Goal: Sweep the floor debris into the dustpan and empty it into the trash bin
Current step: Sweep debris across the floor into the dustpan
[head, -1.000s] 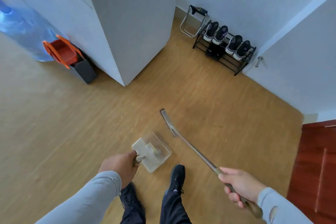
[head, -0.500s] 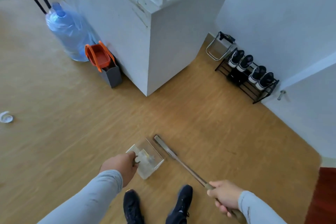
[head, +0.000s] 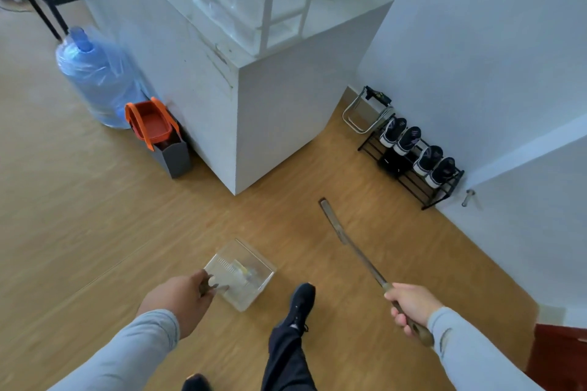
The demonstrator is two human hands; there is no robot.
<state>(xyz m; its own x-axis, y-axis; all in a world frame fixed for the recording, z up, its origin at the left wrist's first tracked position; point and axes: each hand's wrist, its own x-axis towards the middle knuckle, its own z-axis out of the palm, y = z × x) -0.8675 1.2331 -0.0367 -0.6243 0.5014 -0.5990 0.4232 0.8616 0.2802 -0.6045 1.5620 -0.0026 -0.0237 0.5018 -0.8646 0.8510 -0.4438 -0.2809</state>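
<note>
Head view gave me the clear, box-shaped plastic dustpan [head: 241, 273], see-through enough that the wooden plank floor [head: 95, 216] showed through its walls, with a small pale and yellowish bit of debris [head: 244, 270] lying inside it. I saw it carried low over the floor, just ahead of my left hand [head: 181, 298], whose fingers were curled around its short dark handle at the near edge. My right hand [head: 409, 305] was wrapped around the brown wooden grip of a long, thin broom [head: 355, 251]; its shaft ran away from that hand, up and to the left, ending in a narrow head [head: 332, 220] above the boards, well apart from the dustpan. I noted the grey rectangular trash bin with an orange swing lid [head: 158, 136] standing against the white cabinet [head: 273, 124], beside a large blue water bottle [head: 95, 73], well away from both hands. A black shoe [head: 301, 301] was planted between the dustpan and the broom hand.
</note>
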